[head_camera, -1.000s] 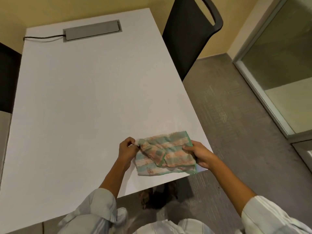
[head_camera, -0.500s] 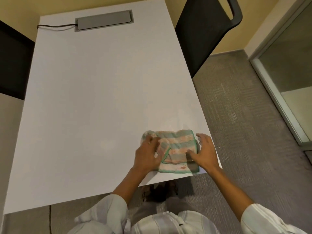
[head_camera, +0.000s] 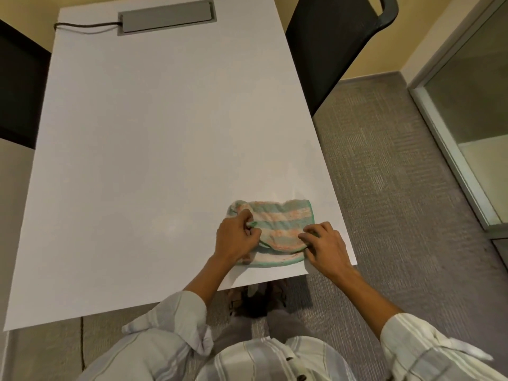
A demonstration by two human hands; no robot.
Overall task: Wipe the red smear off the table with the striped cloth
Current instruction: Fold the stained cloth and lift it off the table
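Both hands on the striped cloth at the near right corner of the white worktop.

From the left: a dark chair cut off by the frame, a grey cable box set into the far end, a black chair at the right edge, grey carpet and a glass partition. The left hand pinches a cloth fold in curled fingers; the right hand presses its fingertips on the cloth's near right edge. No red smear can be made out; the cloth hides the surface beneath it.
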